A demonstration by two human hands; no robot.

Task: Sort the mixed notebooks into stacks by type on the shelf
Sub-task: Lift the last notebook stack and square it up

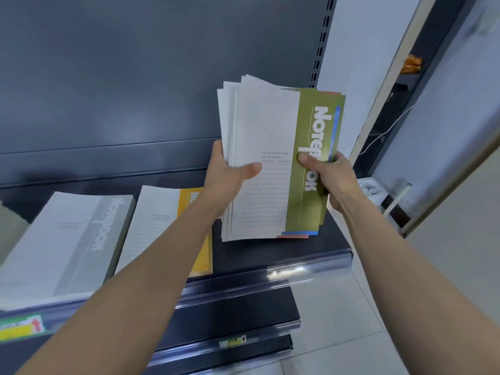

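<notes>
Currently, item by item. Left hand [230, 171]: forearm reaches up & fwd from lower left, wrist straight, thumb laid flat across the front cover, fingers hidden behind; it grasps the left edge of the mixed bundle [259, 125]. Right hand [328, 175]: forearm in from lower right, thumb pressed on the green band, fingers behind the right edge; also grasping the bundle. Mixed bundle: several notebooks fanned out, held w/ both hands in the air above the right end of the shelf [311, 267], covers tilted toward the person. Top one is white-lined w/ an olive-green band & white "Notebook" lettering; blue & coral edges peek out at btm right. Grey stack [67, 234]: thick, lies flat on the shelf at left. Yellow-band notebook [159, 215]: flat on the shelf just right of the grey stack, partly hidden by the left forearm; how many lie under it, can't tell. Back panel [135, 77]: dark, plain. Price label [23, 326]: on the shelf's front rail, lower left, yellow/green, text too blurred to read. Floor tiles [351, 307]: pale, below at right.
</notes>
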